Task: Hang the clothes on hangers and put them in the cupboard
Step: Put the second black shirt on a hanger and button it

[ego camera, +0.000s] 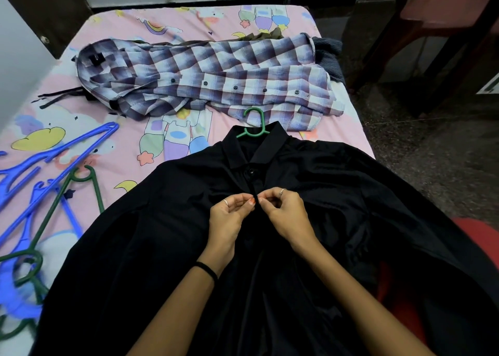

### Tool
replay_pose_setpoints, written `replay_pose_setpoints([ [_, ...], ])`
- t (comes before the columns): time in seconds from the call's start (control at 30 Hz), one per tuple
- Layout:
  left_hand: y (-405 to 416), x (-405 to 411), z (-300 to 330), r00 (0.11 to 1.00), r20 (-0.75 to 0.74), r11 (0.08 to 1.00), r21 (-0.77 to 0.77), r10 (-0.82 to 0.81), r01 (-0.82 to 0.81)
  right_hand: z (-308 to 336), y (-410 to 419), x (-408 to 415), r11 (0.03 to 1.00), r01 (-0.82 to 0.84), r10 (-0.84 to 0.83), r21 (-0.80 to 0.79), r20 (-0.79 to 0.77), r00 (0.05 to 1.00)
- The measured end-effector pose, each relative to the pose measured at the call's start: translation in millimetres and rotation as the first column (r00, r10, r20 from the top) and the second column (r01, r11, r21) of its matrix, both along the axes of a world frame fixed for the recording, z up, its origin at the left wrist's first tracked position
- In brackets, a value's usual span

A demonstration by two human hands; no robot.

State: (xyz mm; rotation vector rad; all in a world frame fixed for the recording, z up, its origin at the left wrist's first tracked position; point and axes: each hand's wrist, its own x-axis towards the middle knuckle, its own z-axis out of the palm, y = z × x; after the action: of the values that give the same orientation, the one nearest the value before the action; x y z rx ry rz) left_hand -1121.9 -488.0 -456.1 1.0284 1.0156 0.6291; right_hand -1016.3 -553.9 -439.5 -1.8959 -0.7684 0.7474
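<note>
Pinching black shirt (167, 247) placket: left hand (229, 215), right hand (283, 212); plaid shirt (216, 77) beyond, spare hangers (54, 161) left.

A black collared shirt (310, 234) lies front-up on the bed at six o'clock, its collar pointing to twelve, with the hook of a green hanger (253, 124) sticking out of the neck. A purple-and-white checked shirt (216, 80) lies crumpled sideways at twelve o'clock. Loose blue hangers (54, 153) and green hangers (54, 212) lie jumbled at nine o'clock.
</note>
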Motion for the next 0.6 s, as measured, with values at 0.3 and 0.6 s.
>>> replay_pose_setpoints([
  [0.3, 1.7, 3.6, -0.3, 0.999, -0.046, 1.0, 0.021, -0.011, 0.012, -4.8, 5.7, -1.9, 0.999, 0.026, -0.024, -0.03, 0.056, 0.998],
  [0.6, 1.0, 4.3, -1.9, 1.0, 0.002, 1.0, -0.007, -0.001, 0.001, -8.1, 4.3, -5.6, 1.0, -0.024, 0.023, 0.004, 0.162, 0.987],
])
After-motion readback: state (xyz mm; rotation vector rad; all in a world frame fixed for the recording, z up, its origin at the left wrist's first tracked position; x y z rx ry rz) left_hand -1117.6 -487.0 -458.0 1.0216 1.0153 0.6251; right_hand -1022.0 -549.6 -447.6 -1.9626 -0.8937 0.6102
